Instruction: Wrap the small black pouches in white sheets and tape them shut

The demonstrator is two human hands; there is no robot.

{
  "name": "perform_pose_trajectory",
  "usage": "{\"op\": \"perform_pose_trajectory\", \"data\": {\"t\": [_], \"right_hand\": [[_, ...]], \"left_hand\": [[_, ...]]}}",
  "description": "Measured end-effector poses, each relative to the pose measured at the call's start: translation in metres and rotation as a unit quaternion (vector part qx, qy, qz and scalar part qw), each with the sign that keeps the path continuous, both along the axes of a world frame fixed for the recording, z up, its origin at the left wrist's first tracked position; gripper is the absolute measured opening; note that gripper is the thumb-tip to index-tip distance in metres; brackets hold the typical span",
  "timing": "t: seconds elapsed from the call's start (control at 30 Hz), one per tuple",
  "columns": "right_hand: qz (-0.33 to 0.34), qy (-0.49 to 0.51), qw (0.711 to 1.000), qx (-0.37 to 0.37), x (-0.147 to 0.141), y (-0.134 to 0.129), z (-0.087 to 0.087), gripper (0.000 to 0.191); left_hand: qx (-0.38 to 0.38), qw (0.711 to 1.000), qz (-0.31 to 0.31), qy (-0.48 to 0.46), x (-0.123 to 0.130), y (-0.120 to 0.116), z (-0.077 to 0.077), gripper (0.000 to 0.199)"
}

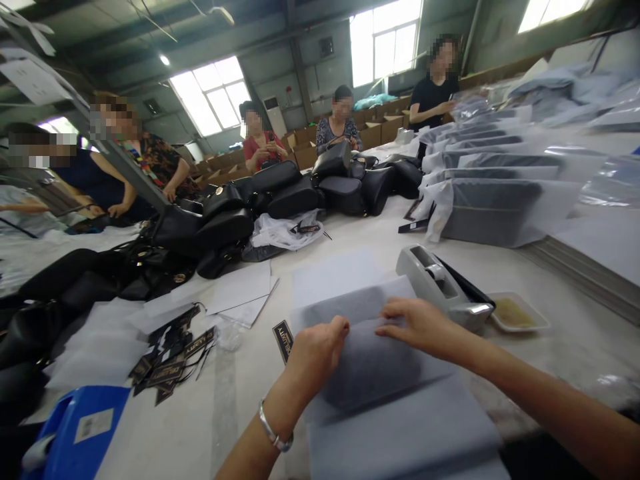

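A dark bag [373, 373] lies flat in front of me, showing dimly through white tissue paper [400, 427] folded over it. My left hand [317, 353] is closed, its thumb and fingers pinching the paper near the middle of the bag. Just to its right, my right hand [420, 327] pinches the paper edge between thumb and fingers. A black hang tag [283, 341] with gold lettering sticks out beside my left hand. Behind my right hand stands a grey tape dispenser [430, 277], with a shallow white dish [543, 327] of something yellowish beside it.
Black handbags [285, 190] are heaped along the table's far side and left. Loose hang tags [167, 367] and a blue tape dispenser [85, 433] lie at left. Paper-wrapped bags [495, 207] stand in a row at right, near stacked boards [590, 273]. Several people work across the table.
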State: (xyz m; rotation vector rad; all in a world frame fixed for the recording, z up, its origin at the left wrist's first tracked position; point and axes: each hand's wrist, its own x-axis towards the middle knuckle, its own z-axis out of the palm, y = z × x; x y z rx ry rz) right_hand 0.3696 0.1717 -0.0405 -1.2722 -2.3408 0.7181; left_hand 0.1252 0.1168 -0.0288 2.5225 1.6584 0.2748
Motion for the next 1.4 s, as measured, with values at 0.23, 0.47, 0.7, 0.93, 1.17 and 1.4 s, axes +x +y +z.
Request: {"op": "perform_pose_trajectory", "data": {"t": [0.23,0.47,0.7,0.93,1.17,1.4], "right_hand": [[0.047,0.057,0.984,0.162,0.002,0.001,-0.044,0.021],[0.023,0.097,0.958,0.269,0.007,0.021,-0.088,0.027],[0.005,0.088,0.974,0.207,-0.001,0.013,-0.065,0.02],[-0.021,0.114,0.98,0.164,-0.006,0.009,-0.055,0.01],[-0.029,0.105,0.983,0.147,-0.008,0.01,-0.054,0.012],[-0.031,0.098,0.983,0.153,-0.009,0.01,-0.054,0.01]], "left_hand": [[-0.008,0.998,0.007,-0.061,-0.001,-0.005,0.001,0.034],[0.004,0.994,0.074,-0.082,-0.006,0.003,-0.016,0.032],[0.004,0.992,0.116,-0.054,0.0,0.0,-0.013,0.007],[0.024,0.991,0.122,-0.044,0.0,0.002,-0.008,0.006],[0.239,0.962,0.125,-0.033,0.022,-0.012,-0.02,0.019],[0.251,0.968,-0.003,-0.023,0.046,-0.036,-0.066,0.03]]}}
